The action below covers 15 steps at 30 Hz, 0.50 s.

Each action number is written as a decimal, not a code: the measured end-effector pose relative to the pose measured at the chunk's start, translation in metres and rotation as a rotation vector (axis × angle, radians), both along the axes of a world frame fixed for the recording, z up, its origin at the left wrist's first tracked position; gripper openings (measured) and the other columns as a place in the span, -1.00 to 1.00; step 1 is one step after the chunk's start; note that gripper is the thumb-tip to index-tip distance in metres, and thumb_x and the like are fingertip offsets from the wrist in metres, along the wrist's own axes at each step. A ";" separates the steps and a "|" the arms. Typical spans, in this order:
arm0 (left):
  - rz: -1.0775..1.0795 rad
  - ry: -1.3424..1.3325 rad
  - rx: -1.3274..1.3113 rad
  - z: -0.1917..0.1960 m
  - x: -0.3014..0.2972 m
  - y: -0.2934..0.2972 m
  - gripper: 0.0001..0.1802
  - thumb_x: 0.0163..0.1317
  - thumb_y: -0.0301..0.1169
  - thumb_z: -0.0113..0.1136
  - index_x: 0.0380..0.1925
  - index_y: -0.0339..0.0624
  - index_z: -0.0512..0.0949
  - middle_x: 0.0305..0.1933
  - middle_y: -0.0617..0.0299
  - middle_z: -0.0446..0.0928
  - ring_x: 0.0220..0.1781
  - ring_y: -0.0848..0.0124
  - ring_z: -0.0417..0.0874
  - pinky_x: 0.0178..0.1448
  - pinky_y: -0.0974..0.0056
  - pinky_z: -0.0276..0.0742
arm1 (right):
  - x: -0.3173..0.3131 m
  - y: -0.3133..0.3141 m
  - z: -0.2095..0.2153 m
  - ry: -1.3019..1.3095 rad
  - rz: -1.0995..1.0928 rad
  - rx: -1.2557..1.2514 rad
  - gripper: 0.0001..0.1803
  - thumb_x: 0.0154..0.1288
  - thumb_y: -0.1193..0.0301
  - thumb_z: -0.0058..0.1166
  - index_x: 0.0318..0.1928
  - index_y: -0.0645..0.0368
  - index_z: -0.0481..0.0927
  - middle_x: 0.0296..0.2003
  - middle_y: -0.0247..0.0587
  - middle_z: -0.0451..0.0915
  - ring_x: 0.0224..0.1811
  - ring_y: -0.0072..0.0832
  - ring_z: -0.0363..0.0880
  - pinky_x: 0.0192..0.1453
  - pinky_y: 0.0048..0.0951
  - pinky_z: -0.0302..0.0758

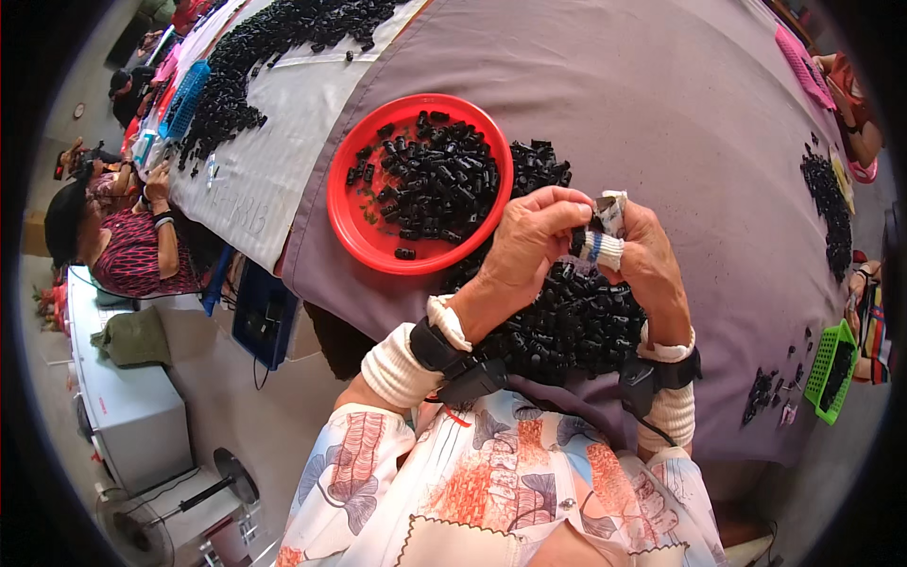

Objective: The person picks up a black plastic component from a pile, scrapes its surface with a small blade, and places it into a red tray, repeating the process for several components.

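Note:
Above a heap of small black plastic parts [567, 326], my two hands meet. My left hand [529, 236] is closed, its thumb and forefinger pinched at a small black plastic part [577, 242]. Close against it, my right hand [652, 255] is closed round a small grey-white wrapped piece [612, 214], whose kind I cannot make out. A white knitted cover with a blue stripe [601, 248] sits on a right-hand finger. To the left of my hands stands a round red basin [345, 213], partly filled with the same black parts.
A mauve cloth [718, 123] covers the table. More black parts [274, 47] lie on a white cloth at far left, near a blue basket [184, 99]. A green basket [831, 373] stands at the right edge. Other people sit along both sides; one [142, 250] works at left.

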<state>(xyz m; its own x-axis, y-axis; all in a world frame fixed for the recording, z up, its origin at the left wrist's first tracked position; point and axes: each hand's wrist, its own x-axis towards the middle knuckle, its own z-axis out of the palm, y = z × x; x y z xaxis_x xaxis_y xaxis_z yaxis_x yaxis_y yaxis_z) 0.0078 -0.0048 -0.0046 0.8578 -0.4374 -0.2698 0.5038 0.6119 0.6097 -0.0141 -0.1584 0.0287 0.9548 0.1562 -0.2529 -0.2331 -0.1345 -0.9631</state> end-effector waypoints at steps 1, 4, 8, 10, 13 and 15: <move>0.010 -0.021 0.018 -0.002 0.001 0.002 -0.84 0.09 -0.55 0.13 -0.28 -0.29 0.50 -0.38 0.27 0.53 -0.36 0.53 0.53 -0.17 0.40 0.49 | 0.000 0.001 0.000 0.007 -0.008 -0.003 -0.77 0.01 0.37 0.20 -0.38 0.22 0.48 -0.69 -0.46 0.37 -0.73 -0.73 0.29 -0.69 -0.65 0.20; 0.096 -0.141 0.106 0.015 0.005 0.028 -0.84 0.10 -0.49 0.14 -0.31 -0.33 0.53 -0.45 0.28 0.48 -0.44 0.55 0.50 -0.31 0.42 0.50 | 0.004 0.000 0.002 -0.011 -0.030 -0.048 -0.81 0.05 0.37 0.17 -0.40 0.21 0.48 -0.71 -0.47 0.35 -0.76 -0.74 0.26 -0.70 -0.64 0.16; 0.201 -0.226 0.297 0.011 0.020 0.077 -0.77 0.13 -0.48 0.14 -0.22 -0.37 0.52 -0.42 0.23 0.51 -0.42 0.50 0.55 -0.30 0.41 0.53 | 0.004 -0.012 -0.006 -0.024 -0.035 -0.003 -0.90 0.15 0.47 0.00 -0.47 0.13 0.38 -0.75 -0.53 0.27 -0.77 -0.78 0.16 -0.73 -0.66 0.06; 0.275 -0.235 0.463 0.011 0.023 0.102 -0.75 0.13 -0.47 0.14 -0.17 -0.33 0.52 -0.38 0.22 0.53 -0.40 0.51 0.55 -0.27 0.45 0.51 | 0.004 -0.019 -0.009 -0.030 -0.054 0.054 -0.89 0.15 0.47 0.01 -0.48 0.12 0.38 -0.75 -0.53 0.27 -0.78 -0.78 0.16 -0.74 -0.67 0.06; 0.390 -0.378 0.944 0.012 0.022 0.123 -0.75 0.15 -0.41 0.15 -0.16 -0.24 0.54 -0.30 0.28 0.55 -0.35 0.59 0.51 -0.25 0.50 0.44 | 0.004 -0.024 -0.008 -0.030 -0.071 0.022 -0.88 0.14 0.42 0.04 -0.47 0.12 0.39 -0.75 -0.52 0.27 -0.78 -0.78 0.17 -0.74 -0.68 0.06; 0.371 -0.427 1.002 0.013 0.022 0.125 -0.75 0.15 -0.40 0.15 -0.16 -0.23 0.55 -0.32 0.31 0.55 -0.35 0.60 0.49 -0.26 0.50 0.42 | 0.005 -0.026 -0.006 -0.017 -0.093 0.019 -0.87 0.14 0.41 0.06 -0.46 0.12 0.39 -0.75 -0.51 0.27 -0.78 -0.78 0.17 -0.74 -0.68 0.06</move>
